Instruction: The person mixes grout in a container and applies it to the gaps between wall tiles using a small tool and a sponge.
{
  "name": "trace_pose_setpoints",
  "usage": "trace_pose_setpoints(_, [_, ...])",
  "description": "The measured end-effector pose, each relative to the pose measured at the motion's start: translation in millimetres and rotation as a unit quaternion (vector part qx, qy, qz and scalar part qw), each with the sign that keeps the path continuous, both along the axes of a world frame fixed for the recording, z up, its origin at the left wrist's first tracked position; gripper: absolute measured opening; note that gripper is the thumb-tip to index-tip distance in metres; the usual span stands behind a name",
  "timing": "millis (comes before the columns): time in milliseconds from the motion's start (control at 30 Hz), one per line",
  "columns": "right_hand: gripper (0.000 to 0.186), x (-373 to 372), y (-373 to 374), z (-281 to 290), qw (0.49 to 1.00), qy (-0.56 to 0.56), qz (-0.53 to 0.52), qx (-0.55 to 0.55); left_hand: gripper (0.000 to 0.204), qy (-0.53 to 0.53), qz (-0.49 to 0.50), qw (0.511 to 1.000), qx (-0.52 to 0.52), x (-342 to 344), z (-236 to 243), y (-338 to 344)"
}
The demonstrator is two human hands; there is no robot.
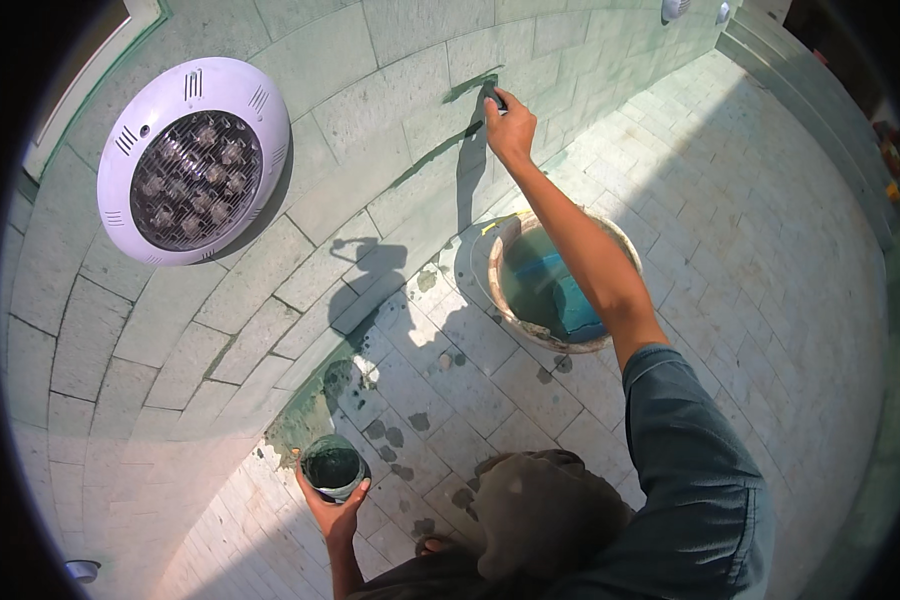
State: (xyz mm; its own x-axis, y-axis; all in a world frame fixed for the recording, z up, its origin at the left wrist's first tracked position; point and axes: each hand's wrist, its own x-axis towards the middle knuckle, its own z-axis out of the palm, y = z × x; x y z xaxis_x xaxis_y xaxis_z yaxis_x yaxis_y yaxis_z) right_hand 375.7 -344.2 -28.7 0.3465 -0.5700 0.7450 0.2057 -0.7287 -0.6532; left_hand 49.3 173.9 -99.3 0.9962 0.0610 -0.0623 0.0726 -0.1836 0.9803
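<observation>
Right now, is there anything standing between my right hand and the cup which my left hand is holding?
Nothing visible blocks the way from your right hand to the cup in your left hand. The bucket sits to the right of that path.

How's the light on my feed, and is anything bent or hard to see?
Head view: harsh sun on the floor, the person's shadow crossing floor and wall; head view: lines bow toward the black rim; head view: the dark piece in the right hand blends into the dark smear beside it.
</observation>
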Motion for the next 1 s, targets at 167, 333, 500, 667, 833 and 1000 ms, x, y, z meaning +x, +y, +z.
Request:
trace_pose_setpoints(167, [0.034, -62, 65, -3, 0.948, 0.131, 0.283, 0.062, 0.107, -0.003, 0.005, 1.0, -0.018, -8, 10, 5])
trace_pose_setpoints(333, [0.03, -154, 30, -9, 0.868, 0.331, 0.359, 0.093, 0.105, -0.021, 0.01, 0.999, -0.027, -12, 12, 11])
trace_pose_setpoints(500, [0.031, -214, -15, -32, 0.8, 0.473, 0.352, 0.11, 0.105, -0.019, 0.005, 1.0, -0.019, -11, 8, 16])
trace_pose_setpoints(667, [0.055, -232, -26, -56, 0.794, 0.498, 0.339, 0.08, 0.109, -0.025, 0.0, 1.0, 0.011, -10, 4, 17])
trace_pose_setpoints(833, [0.098, -232, -11, -70, 0.693, 0.713, 0.09, -0.054, 0.108, -0.038, 0.029, 0.999, 0.002, -19, 3, 25])
trace_pose_setpoints(1000, [0.114, -254, 21, -92, 0.614, 0.783, 0.04, -0.09, 0.107, -0.032, 0.035, 0.999, 0.006, -22, 3, 29])
